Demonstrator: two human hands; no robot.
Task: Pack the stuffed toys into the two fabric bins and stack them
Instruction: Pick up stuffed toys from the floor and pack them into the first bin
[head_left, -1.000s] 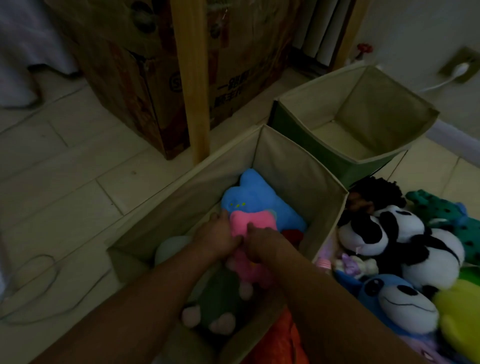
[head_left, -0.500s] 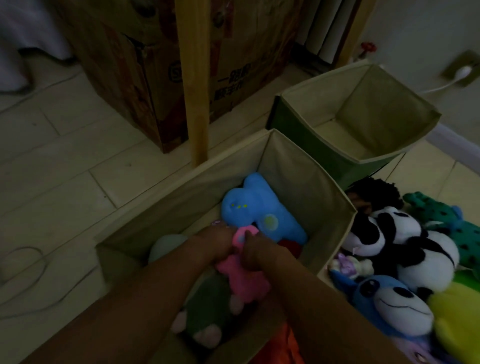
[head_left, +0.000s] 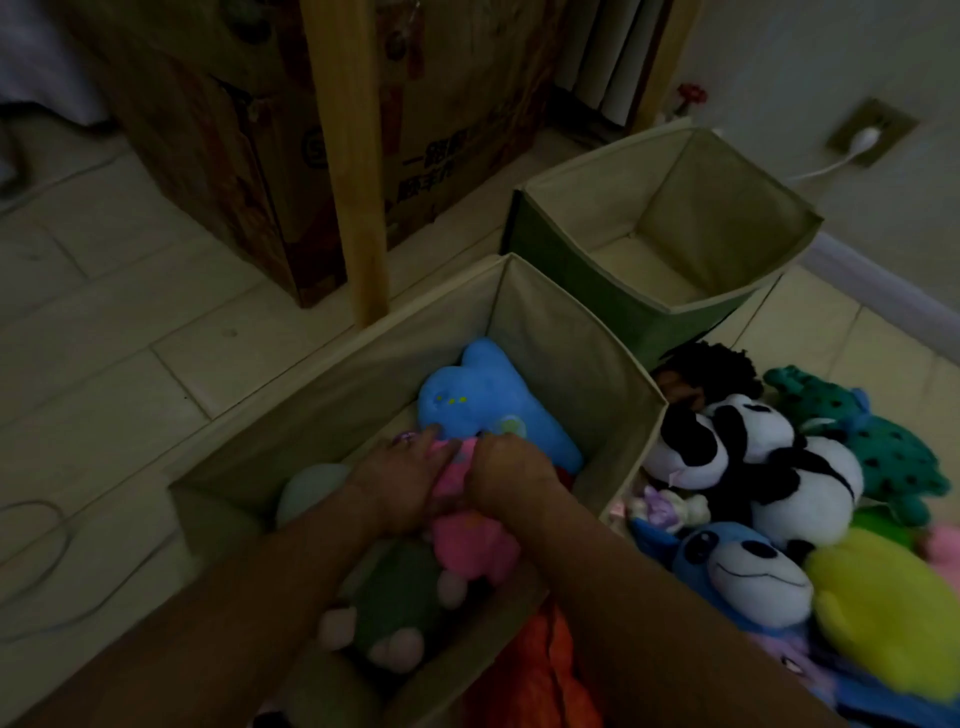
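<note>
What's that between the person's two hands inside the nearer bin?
A pink stuffed toy, pressed between the left hand and right hand, in the head view.

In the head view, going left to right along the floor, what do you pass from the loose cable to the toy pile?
Loose cable → near fabric bin, where both hands press the pink toy → panda toy → teal spotted toy. The far fabric bin lies farther back and is left out.
</note>
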